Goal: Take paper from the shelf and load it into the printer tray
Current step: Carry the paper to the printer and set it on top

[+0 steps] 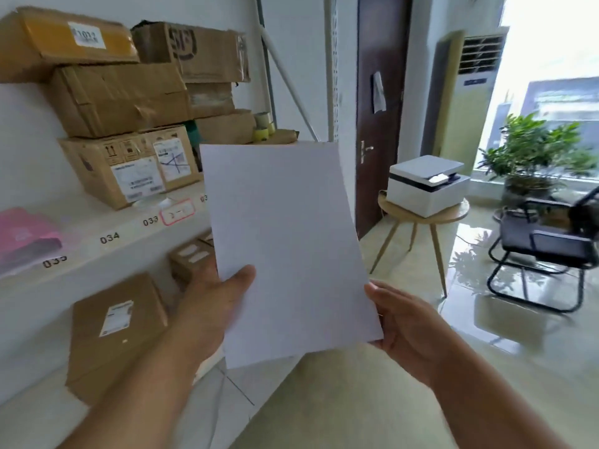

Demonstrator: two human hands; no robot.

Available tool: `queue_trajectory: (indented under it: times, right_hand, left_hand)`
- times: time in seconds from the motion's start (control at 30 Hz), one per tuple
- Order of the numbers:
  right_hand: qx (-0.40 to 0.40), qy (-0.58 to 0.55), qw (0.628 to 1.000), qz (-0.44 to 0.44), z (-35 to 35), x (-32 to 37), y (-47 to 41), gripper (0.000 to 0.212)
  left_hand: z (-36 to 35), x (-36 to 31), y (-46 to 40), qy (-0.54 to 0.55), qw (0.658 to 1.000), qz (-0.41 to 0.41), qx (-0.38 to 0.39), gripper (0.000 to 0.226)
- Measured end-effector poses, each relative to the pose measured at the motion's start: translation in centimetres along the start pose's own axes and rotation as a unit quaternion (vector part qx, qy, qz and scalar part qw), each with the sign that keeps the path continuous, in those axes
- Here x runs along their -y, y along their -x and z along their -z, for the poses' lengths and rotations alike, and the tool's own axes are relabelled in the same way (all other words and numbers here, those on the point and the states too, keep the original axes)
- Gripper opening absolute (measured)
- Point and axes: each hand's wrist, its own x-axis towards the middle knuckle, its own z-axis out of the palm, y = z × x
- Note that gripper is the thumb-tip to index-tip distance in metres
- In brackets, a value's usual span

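The shelf edge [97, 251] reads 033 and 034, a top cardboard box [64, 37] label says 1012, rest is too blurry.

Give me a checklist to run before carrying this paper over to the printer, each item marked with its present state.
1. Paper held by both hands: ok. The left hand pinches the lower left edge and the right hand the lower right corner.
2. Paper flat and uncreased: ok, as far as the side facing the camera shows.
3. Printer in sight: ok. It sits on the round table beside the dark door.
4. Floor clear on the way to the table: ok. The chair stands off to the right.
5. Printer tray open and ready: cannot tell from here.
6. Number of sheets held: cannot tell.
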Motion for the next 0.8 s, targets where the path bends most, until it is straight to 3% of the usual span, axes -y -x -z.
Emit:
queue_trajectory:
  times: [0.13, 0.2, 0.33, 0.43, 0.57, 0.8]
  right_hand:
    - [-0.038, 0.062, 0.997, 0.038, 3.0, 2.2, -0.5, 0.033]
    - [-0.106, 0.061, 0.989, 0.084, 3.5, 2.1, -1.1, 0.033]
    - [-0.267, 0.108, 0.941, 0.179, 4.5, 1.3, -2.8, 0.018]
    - [-0.331, 0.128, 0.909, 0.219, 5.1, 0.8, -4.3, 0.014]
    - [-0.39, 0.13, 0.88, 0.238, 5.4, 0.6, -6.3, 0.011]
    - [-0.443, 0.112, 0.86, 0.228, 7.6, 1.0, -8.8, 0.009]
  left_hand:
    - [-4.7, 0.9, -2.9, -0.032, 0.992, -0.018, 0.118, 0.032]
    - [-7.3, 1.5, -4.4, -0.03, 0.988, -0.029, 0.148, 0.033]
    - [-11.6, 1.9, -7.1, -0.012, 0.981, -0.029, 0.191, 0.02]
    - [-13.6, 2.8, -9.4, -0.023, 0.975, -0.009, 0.222, 0.041]
    - [-15.4, 4.4, -12.8, -0.024, 0.968, 0.022, 0.25, 0.019]
    - [-19.1, 7.2, -16.8, 0.006, 0.955, 0.062, 0.289, 0.026]
